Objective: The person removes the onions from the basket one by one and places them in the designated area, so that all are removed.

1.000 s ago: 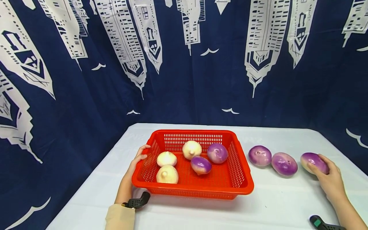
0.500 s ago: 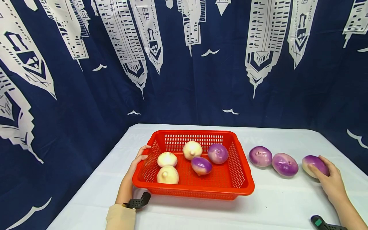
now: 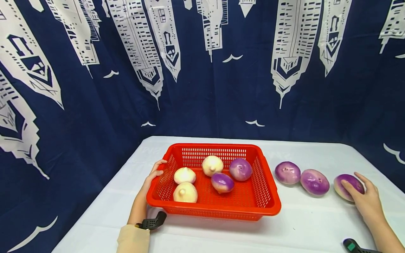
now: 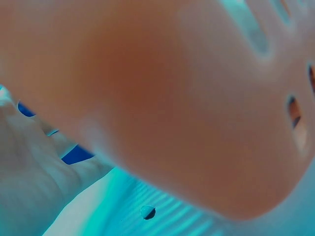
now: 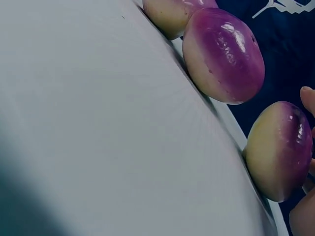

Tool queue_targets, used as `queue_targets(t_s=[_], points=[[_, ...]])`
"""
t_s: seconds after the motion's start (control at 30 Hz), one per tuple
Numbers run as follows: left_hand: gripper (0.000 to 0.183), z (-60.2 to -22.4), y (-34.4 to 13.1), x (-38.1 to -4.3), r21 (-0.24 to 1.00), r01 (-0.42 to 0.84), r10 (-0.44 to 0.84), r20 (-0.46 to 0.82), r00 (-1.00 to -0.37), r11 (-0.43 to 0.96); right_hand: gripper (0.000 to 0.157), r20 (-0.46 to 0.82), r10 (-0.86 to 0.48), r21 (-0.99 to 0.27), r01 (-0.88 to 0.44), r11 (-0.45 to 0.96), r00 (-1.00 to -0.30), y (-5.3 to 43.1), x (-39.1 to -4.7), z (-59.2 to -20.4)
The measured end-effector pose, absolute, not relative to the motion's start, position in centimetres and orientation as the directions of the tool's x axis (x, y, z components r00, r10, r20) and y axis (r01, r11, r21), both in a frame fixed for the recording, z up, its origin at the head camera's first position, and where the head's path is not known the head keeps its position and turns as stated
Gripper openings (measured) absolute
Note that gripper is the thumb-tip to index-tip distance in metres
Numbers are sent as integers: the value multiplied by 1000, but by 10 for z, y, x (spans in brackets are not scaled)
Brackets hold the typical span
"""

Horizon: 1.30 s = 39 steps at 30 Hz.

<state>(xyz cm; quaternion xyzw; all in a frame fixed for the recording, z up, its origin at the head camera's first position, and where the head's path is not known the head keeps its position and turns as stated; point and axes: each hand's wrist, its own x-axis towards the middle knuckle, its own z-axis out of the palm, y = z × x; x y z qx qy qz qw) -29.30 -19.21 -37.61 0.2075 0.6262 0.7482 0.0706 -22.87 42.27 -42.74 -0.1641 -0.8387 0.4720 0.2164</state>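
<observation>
A red plastic basket (image 3: 221, 208) stands on the white-covered table, with pale, pointed turnips (image 3: 185, 192) and purple ones (image 3: 240, 169) inside. My left hand (image 3: 149, 182) grips the basket's left rim, its fingers hooked over the edge; the basket's wall fills most of the left wrist view. At the far right, my right hand (image 3: 367, 195) is loosely around a purple-and-white turnip (image 3: 343, 191), the thumb overlapping its top and the index finger standing off it. In the right wrist view this turnip (image 5: 278, 152) rests on the table beside the fingers (image 5: 309, 101).
Two more purple turnips, one nearer the basket (image 3: 287, 173) and one beside it (image 3: 314, 182), lie side by side between the basket and my right hand. A dark blue cloth (image 3: 215, 98) with white buildings hangs behind the table (image 3: 300, 228).
The right hand's fingers have loosened and spread from the turnip, which has tipped and shifted slightly toward me. The left hand and basket keep their places.
</observation>
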Motion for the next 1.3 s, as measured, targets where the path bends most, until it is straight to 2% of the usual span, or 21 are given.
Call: queue_targets(t_s=[0.2, 0.47, 1.03, 1.17, 1.3], points=[[40, -379, -194, -295, 955, 172, 408, 261, -875, -241, 65, 206, 480, -882, 50, 468, -852, 421, -226, -421], [42, -379, -192, -296, 955, 179, 379, 261, -888, -238, 62, 227, 476, -893, 14, 451, -849, 412, -223, -413], [40, -378, -192, -293, 959, 159, 394, 243, -887, -233, 62, 274, 375, -847, -37, 530, -886, 379, -224, -391], [41, -377, -191, -292, 964, 148, 368, 223, -903, -221, 64, 282, 352, -819, -33, 573, -893, 381, -233, -398], [41, -381, -193, -297, 944, 195, 390, 291, -874, -268, 62, 323, 304, -804, -90, 588, -896, 362, -226, -386]])
